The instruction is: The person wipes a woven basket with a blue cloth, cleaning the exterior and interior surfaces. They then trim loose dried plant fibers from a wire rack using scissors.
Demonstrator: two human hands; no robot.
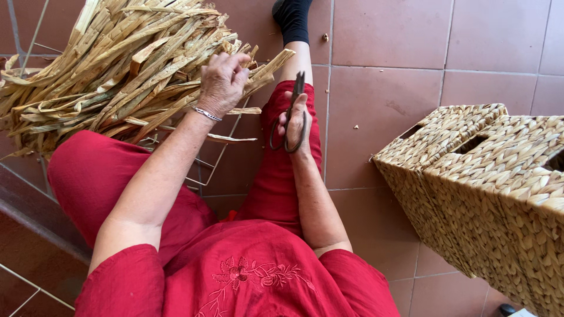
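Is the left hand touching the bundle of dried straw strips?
Touching. The head view shows the left hand with its fingers curled into the dried straw strips, no gap between them; the right hand holds scissors.

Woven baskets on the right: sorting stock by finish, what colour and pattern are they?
Pale straw-tan baskets, braided herringbone-like weave; head view.

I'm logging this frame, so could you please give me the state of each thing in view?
Left hand: reaching into the straw, fingers curled on strands.
Straw: dry, in a loose bundle on a wire rack.
Right hand: resting on the knee, holding the scissors.
Scissors: blades closed, tips pointing away.
Baskets: two, woven, tilted, side by side.
Rack: beneath the straw, mostly hidden.
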